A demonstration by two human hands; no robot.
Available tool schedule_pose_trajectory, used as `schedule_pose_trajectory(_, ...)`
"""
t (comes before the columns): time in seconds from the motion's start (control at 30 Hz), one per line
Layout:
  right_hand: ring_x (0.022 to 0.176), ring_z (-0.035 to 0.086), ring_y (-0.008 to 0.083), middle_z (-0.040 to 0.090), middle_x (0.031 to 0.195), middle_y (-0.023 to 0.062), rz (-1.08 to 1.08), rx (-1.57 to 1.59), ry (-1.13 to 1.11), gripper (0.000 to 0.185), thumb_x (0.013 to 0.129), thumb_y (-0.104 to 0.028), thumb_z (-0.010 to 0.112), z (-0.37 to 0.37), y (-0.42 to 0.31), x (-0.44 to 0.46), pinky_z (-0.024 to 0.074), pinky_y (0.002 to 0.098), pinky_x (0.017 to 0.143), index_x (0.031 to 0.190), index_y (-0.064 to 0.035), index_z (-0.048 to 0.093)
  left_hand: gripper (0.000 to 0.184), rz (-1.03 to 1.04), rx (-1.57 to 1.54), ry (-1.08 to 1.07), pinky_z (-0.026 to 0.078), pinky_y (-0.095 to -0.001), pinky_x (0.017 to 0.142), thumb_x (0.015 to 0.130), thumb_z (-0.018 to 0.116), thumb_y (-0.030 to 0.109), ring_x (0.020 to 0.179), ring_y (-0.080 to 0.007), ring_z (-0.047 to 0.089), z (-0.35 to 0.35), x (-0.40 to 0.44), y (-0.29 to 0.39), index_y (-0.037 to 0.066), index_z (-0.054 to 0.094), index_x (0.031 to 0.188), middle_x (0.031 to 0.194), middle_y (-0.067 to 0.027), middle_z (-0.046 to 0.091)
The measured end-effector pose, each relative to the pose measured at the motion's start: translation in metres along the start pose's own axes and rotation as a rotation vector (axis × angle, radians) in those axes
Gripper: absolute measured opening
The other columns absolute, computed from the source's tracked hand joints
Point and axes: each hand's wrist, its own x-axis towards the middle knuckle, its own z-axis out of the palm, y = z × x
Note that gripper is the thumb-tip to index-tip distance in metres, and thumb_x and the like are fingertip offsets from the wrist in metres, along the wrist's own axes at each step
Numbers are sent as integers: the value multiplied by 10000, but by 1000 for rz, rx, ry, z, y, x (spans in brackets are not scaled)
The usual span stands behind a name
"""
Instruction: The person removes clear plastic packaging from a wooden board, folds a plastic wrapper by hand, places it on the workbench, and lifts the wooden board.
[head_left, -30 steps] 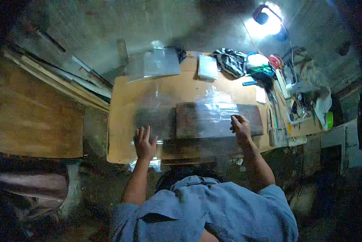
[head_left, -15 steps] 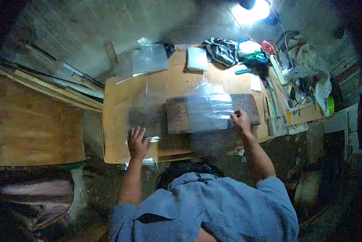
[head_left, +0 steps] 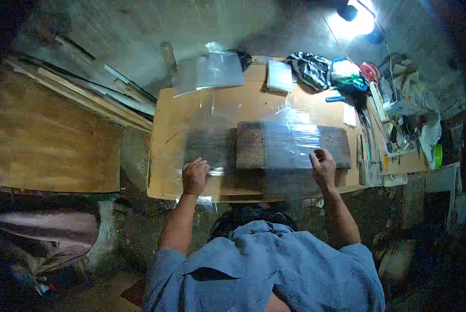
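A dark block (head_left: 251, 145) lies across the wooden table (head_left: 170, 114), with shiny clear plastic sheets (head_left: 295, 136) over its middle. My right hand (head_left: 324, 167) is at the right edge of these sheets, its fingers pinched; what lies between the fingertips is too small to make out. More clear plastic (head_left: 207, 125) lies flat on the left part of the table, over a darker area. My left hand (head_left: 195, 176) rests on the near part of this plastic, its fingers bent and close together. Whether it grips an edge is hidden.
At the back are a stack of clear sheets (head_left: 220, 73), a white packet (head_left: 280, 76), and a striped bag (head_left: 310, 71). A blue-handled tool (head_left: 336, 99) and a cluttered tray (head_left: 399, 106) are at the right. A bright lamp (head_left: 352, 21) shines above.
My left hand's spread fingers have drawn together and bent over the plastic. My right hand stays pinched at the sheets' edge. The whole view has shifted slightly.
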Motion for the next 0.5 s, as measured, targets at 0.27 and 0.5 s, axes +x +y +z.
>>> schedule_pose_trajectory(0.27, 740, 620, 161, 669, 849, 114, 10, 342, -263, 259, 851, -215, 672, 28, -62, -22, 493, 295, 686, 974, 8, 629, 105, -216, -294, 228, 433, -401, 901, 843, 623, 143, 1074, -293, 588, -22, 14, 15, 70, 663, 906, 1026, -91, 673)
schedule_pose_trajectory(0.5, 801, 650, 192, 685, 880, 115, -170, 460, -621, 343, 870, -333, 656, 73, -130, -34, 491, 298, 737, 990, -11, 654, 95, -8, -247, 338, 433, -417, 907, 845, 627, 105, 1067, -277, 593, -52, 20, 41, 86, 649, 935, 1055, -98, 663)
